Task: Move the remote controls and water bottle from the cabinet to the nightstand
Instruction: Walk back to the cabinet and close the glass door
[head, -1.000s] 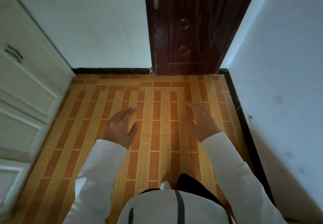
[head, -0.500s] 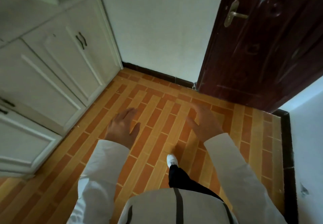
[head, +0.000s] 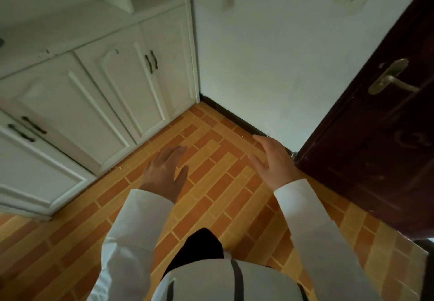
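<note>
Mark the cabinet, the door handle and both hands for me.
cabinet (head: pixel 77 28): head view, bare countertop.
door handle (head: pixel 391 79): head view, brass lever base.
left hand (head: pixel 164 171): head view, back of the hand.
right hand (head: pixel 273 160): head view, back of the hand.

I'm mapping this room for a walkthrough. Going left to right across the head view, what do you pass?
White cabinet → left hand → right hand → dark wooden door, with its brass handle.
</note>
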